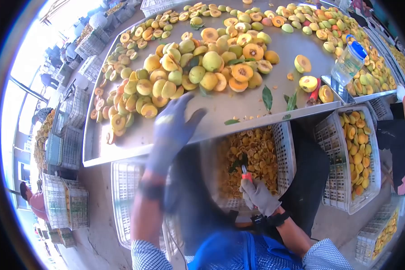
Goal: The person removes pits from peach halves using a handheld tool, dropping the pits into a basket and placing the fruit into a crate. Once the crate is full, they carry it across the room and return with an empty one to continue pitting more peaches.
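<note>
Left hand (173,128) reaches toward fruit pile (198,67) on table (238,105).

Knife (245,172): red-handled, stood upright in my gloved right fist over the crate.
Fruit pile (198,67): yellow-green, whole and halved (pits showing), heaped on the steel table beyond my left glove.

A water bottle (349,63) stands beside stray green leaves (267,98)

head view, looking steeply down, wide fisheye
</note>
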The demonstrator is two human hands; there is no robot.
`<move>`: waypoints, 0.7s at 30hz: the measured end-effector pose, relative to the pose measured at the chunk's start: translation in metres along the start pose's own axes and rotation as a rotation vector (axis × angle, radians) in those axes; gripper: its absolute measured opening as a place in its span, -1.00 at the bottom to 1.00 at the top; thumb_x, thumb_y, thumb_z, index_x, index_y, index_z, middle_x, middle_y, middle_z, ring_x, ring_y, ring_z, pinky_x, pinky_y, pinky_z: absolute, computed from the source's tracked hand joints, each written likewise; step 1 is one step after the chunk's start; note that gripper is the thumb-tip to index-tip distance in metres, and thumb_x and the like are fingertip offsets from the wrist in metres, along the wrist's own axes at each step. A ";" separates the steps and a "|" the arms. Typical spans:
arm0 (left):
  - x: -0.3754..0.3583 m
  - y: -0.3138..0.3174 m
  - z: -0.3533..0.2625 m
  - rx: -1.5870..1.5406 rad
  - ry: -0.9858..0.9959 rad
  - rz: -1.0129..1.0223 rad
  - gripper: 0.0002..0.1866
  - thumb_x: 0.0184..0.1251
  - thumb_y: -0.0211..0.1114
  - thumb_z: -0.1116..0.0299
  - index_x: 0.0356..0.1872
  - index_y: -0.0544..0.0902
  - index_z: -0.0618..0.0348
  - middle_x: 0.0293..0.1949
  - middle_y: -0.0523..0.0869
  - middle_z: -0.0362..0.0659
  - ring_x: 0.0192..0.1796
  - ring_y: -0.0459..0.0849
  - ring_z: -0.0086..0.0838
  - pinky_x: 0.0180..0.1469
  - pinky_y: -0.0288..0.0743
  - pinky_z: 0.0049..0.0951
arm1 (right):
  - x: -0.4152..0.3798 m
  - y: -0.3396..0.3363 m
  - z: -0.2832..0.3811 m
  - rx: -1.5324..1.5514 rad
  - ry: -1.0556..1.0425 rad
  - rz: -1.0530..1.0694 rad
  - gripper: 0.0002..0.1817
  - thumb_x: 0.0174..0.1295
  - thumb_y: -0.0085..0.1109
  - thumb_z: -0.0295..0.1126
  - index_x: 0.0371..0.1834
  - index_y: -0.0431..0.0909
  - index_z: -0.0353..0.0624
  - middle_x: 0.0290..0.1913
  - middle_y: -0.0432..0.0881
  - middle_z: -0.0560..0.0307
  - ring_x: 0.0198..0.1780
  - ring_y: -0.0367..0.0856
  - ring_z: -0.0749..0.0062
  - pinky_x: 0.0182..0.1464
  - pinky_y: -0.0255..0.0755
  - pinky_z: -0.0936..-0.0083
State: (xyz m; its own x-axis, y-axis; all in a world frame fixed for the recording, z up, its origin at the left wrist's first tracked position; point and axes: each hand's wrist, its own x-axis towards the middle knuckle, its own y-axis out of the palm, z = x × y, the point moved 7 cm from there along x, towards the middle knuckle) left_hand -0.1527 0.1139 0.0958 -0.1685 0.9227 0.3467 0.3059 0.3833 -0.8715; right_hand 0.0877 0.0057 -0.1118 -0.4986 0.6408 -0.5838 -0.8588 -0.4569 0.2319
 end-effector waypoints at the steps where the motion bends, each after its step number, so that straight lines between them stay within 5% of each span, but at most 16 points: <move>1: 0.024 0.024 -0.002 0.072 0.122 0.004 -0.43 0.22 0.33 0.02 0.23 0.49 -0.02 -0.08 0.66 0.01 -0.15 0.68 -0.13 -0.11 0.54 -0.16 | -0.001 0.002 -0.001 0.035 0.048 0.040 -0.52 0.41 -0.05 0.11 -0.35 0.40 -0.14 -0.71 0.30 0.34 -0.76 0.22 0.62 -0.69 0.09 0.58; 2: 0.049 0.046 -0.004 0.179 0.064 0.144 -0.37 0.24 0.30 -0.03 0.31 0.40 -0.09 -0.09 0.66 0.05 -0.12 0.67 -0.04 -0.13 0.54 -0.10 | 0.000 -0.009 -0.011 -0.180 0.139 -0.035 -0.56 0.39 -0.08 0.04 -0.31 0.55 -0.12 -0.58 0.53 0.21 -0.54 0.55 0.44 -0.48 0.35 0.38; 6: 0.091 0.084 -0.007 0.236 0.001 0.252 -0.39 0.20 0.31 -0.04 0.25 0.41 -0.12 -0.14 0.63 0.09 -0.09 0.65 0.03 -0.11 0.55 -0.07 | 0.007 -0.026 -0.031 -0.332 0.138 -0.159 -0.50 0.36 -0.10 0.07 -0.21 0.56 -0.19 -0.48 0.61 -0.03 -0.42 0.63 0.14 -0.33 0.42 0.16; 11: 0.066 0.092 0.006 0.078 0.012 0.196 -0.53 0.09 0.41 0.20 0.04 0.47 -0.09 -0.14 0.60 0.11 -0.11 0.65 0.07 -0.09 0.54 -0.01 | 0.006 -0.021 -0.018 -0.248 0.084 -0.078 -0.56 0.37 -0.06 0.00 -0.22 0.57 -0.19 -0.51 0.60 0.03 -0.45 0.62 0.22 -0.41 0.40 0.25; 12: 0.061 0.079 0.004 0.028 0.108 0.031 -0.58 0.11 0.39 0.29 0.00 0.45 -0.03 -0.19 0.61 0.00 -0.24 0.67 -0.15 -0.25 0.56 -0.21 | 0.002 -0.017 -0.014 -0.190 0.114 -0.037 -0.57 0.37 -0.04 -0.02 -0.23 0.57 -0.20 -0.51 0.59 0.05 -0.45 0.62 0.23 -0.44 0.39 0.28; 13: 0.055 0.077 0.010 0.030 0.111 0.031 -0.58 0.11 0.39 0.29 0.00 0.45 -0.03 -0.19 0.61 0.00 -0.24 0.67 -0.15 -0.25 0.56 -0.21 | 0.000 -0.016 -0.013 -0.188 0.112 -0.037 -0.57 0.37 -0.04 -0.02 -0.23 0.57 -0.20 -0.51 0.59 0.05 -0.45 0.62 0.23 -0.44 0.39 0.28; 15: 0.038 0.066 0.029 -0.811 -0.379 0.140 -0.61 0.16 0.36 0.33 -0.01 0.43 0.02 -0.23 0.59 -0.12 -0.36 0.59 -0.44 -0.41 0.47 -0.48 | -0.003 -0.011 -0.001 0.023 -0.038 -0.004 -0.64 0.42 0.02 -0.02 -0.32 0.40 -0.11 -0.66 0.32 0.38 -0.73 0.23 0.69 -0.68 0.11 0.61; 16: 0.028 0.057 0.033 -0.987 -0.361 0.078 -0.66 0.24 0.30 0.34 -0.02 0.40 0.07 -0.26 0.55 -0.21 -0.42 0.47 -0.64 -0.50 0.31 -0.65 | -0.003 -0.009 0.003 0.021 -0.040 0.001 -0.64 0.42 0.02 -0.02 -0.32 0.40 -0.11 -0.66 0.32 0.38 -0.73 0.23 0.69 -0.68 0.11 0.61; 18: -0.001 0.040 0.031 -1.234 -0.301 0.020 -0.62 0.30 0.22 0.28 0.08 0.38 0.12 -0.12 0.56 -0.13 -0.17 0.59 -0.47 -0.19 0.52 -0.49 | -0.009 -0.006 0.036 -0.125 -0.368 -0.066 -0.70 0.42 0.03 -0.10 -0.31 0.40 -0.10 -0.65 0.33 0.39 -0.71 0.23 0.71 -0.65 0.13 0.65; 19: -0.017 0.040 0.026 -1.348 -0.307 -0.007 -0.57 0.32 0.19 0.25 0.15 0.36 0.13 -0.06 0.56 -0.10 -0.05 0.61 -0.40 -0.03 0.56 -0.43 | -0.011 -0.002 0.046 -0.126 -0.364 -0.060 -0.70 0.42 0.03 -0.10 -0.31 0.40 -0.10 -0.65 0.33 0.39 -0.71 0.23 0.71 -0.65 0.13 0.65; 21: -0.044 0.025 -0.020 -1.586 -0.316 -0.049 -0.43 0.35 0.16 0.16 0.32 0.28 0.13 0.06 0.52 -0.05 0.15 0.55 -0.29 0.23 0.44 -0.31 | -0.025 0.012 0.097 -0.206 -0.520 -0.098 -0.75 0.42 0.05 -0.19 -0.27 0.44 -0.15 -0.61 0.41 0.29 -0.63 0.34 0.62 -0.56 0.25 0.59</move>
State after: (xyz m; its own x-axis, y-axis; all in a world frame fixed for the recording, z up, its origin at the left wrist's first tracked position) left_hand -0.1192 0.0836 0.0661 -0.3210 0.9411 0.1059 0.8710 0.2494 0.4233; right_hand 0.0785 0.0440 -0.0190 -0.4549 0.8821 -0.1227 -0.8892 -0.4574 0.0084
